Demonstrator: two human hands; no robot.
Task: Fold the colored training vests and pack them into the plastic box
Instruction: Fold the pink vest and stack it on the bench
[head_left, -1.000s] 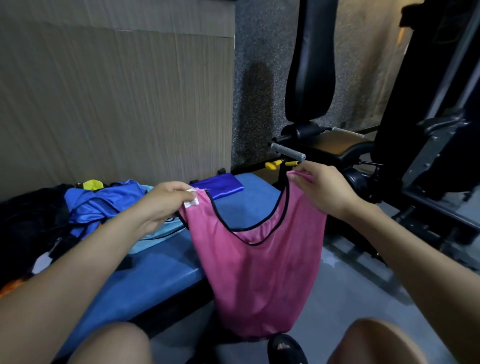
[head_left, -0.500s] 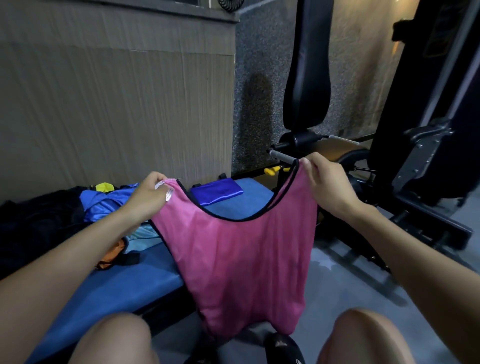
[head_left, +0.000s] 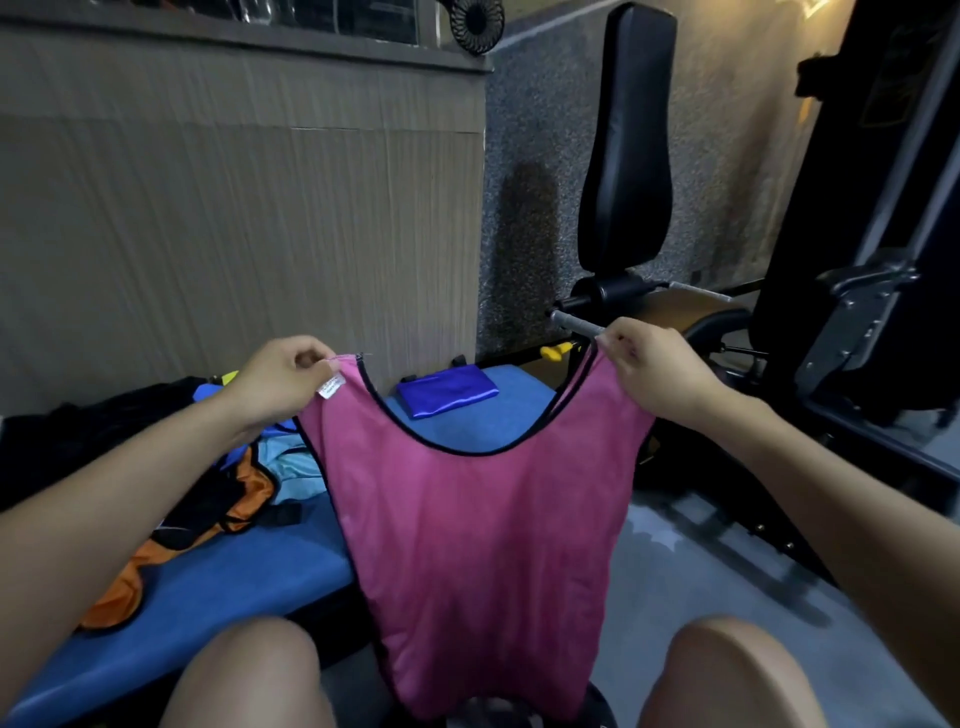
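Head view shows the pink vest (head_left: 478, 545) hanging full length between the person's knees, its long axis running straight down from the two shoulder straps. Left hand (head_left: 283, 376) pinches the left strap beside the white label (head_left: 331, 388), fingers curled tight on the fabric; right hand (head_left: 652, 366) pinches the right strap the same way. Both hands sit level and about equally near the vest, so either could lead the fold. Left of the vest lies the blue tabletop (head_left: 249, 577), with a folded blue vest (head_left: 447, 396) behind the pink neckline and a heap of orange and blue vests (head_left: 208, 504) further left. Bare padding just beside the vest's left edge looks like the likeliest place to lay it flat. Right of the vest, gym equipment (head_left: 852, 322) crowds the floor. No plastic box is visible.
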